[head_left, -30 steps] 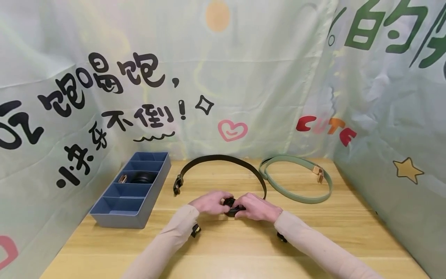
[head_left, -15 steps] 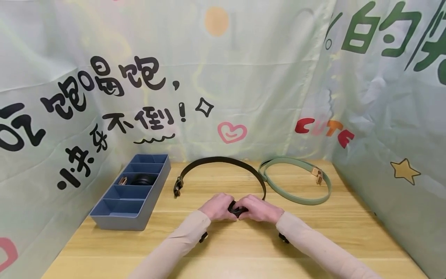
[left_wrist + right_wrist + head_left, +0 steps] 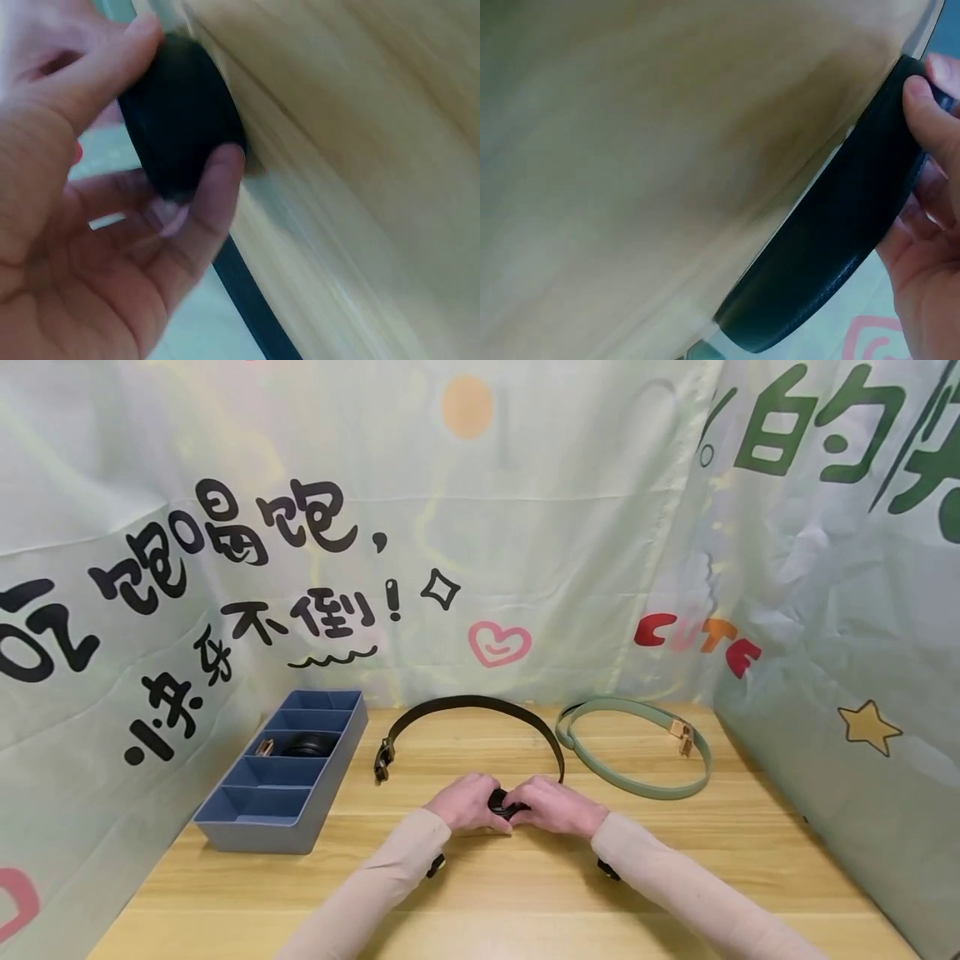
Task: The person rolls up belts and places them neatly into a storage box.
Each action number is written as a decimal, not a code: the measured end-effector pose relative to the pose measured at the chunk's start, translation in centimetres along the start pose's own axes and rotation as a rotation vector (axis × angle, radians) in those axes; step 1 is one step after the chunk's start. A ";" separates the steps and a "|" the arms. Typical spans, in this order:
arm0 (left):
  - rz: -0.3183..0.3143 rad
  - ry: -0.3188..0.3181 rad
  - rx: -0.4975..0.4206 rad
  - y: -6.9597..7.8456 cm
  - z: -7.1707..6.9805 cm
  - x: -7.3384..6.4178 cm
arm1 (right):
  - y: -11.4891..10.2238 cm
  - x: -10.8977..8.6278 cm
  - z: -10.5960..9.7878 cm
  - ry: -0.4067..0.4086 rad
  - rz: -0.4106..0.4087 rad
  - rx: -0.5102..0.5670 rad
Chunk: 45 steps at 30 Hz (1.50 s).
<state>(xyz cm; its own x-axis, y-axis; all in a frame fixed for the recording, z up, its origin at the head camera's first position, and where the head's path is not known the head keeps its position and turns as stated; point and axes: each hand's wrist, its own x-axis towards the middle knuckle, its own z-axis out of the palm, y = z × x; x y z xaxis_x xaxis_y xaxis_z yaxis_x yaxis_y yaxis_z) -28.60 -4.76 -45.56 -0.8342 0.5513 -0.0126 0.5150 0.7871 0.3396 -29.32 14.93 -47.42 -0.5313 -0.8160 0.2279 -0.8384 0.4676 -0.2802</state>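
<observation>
Both hands hold the rolled part of a black belt (image 3: 501,803) low over the middle of the table. My left hand (image 3: 467,803) grips the coil from its left side; in the left wrist view thumb and fingers curl round the black coil (image 3: 184,112). Opposite it, my right hand (image 3: 564,808) pinches the coil, and the right wrist view shows its thumb on the dark strap (image 3: 825,225). From the hands the unrolled strap (image 3: 472,702) arcs back and left, standing on its edge, to a metal buckle (image 3: 383,758).
A blue-grey divided box (image 3: 322,802) stands at the left, with a coiled black belt (image 3: 309,745) in one compartment. At the back right lies a looped green belt (image 3: 651,792) with a gold-coloured buckle (image 3: 681,731). Printed cloth walls (image 3: 585,527) enclose the wooden table (image 3: 495,902).
My left hand has moved right, closer to my right hand, and its grip on the coil has shifted. The strap's right side has drawn slightly left. Box and green belt stay put.
</observation>
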 end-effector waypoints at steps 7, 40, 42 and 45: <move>0.046 0.066 0.056 -0.1 0.3 0.0 | 0.3 -0.1 -0.1 -0.034 -0.009 0.001; 0.044 0.022 0.067 -0.4 -0.2 0.4 | 0.0 0.2 -0.6 -0.015 -0.052 -0.028; 0.040 0.061 0.093 -0.2 0.1 0.2 | -0.2 0.2 -0.5 -0.006 -0.052 -0.041; 0.060 0.090 0.123 0.0 0.4 0.2 | -0.2 0.1 -0.3 -0.009 -0.040 -0.038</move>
<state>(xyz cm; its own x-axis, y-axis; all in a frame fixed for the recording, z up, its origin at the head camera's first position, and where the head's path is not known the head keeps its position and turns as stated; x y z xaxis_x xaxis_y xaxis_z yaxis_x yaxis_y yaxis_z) -28.68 -4.60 -45.95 -0.8129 0.5753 0.0903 0.5797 0.7847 0.2193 -29.23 14.87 -47.07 -0.4961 -0.8373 0.2299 -0.8631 0.4467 -0.2357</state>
